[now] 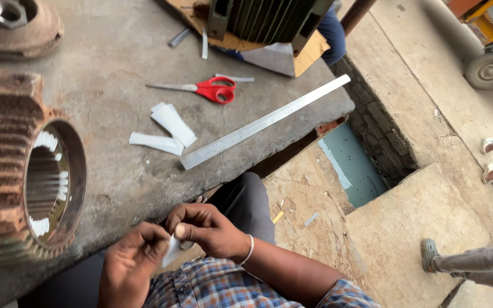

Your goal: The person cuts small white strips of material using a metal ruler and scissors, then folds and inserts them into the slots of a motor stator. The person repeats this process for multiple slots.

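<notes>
White paper, a small folded strip (172, 249), is pinched between both hands just below the near edge of the grey stone bench (115, 51): the left hand (132, 256) has its fingers closed on the strip's lower part, and the right hand (206, 228) is clamped on its upper end with thumb and fingertips, a pale bangle on that wrist. On the bench, 2 or 3 more cut paper strips (164, 132) lie loosely together, just beside a long steel ruler (263, 122) laid at a slant. Red-handled scissors (203, 90) rest beyond them, blades shut. At the left stands a rusty motor housing (27, 171), white paper liners showing in the slots of its bore. Off to the right, other people's feet (489, 159) stand on the concrete floor
</notes>
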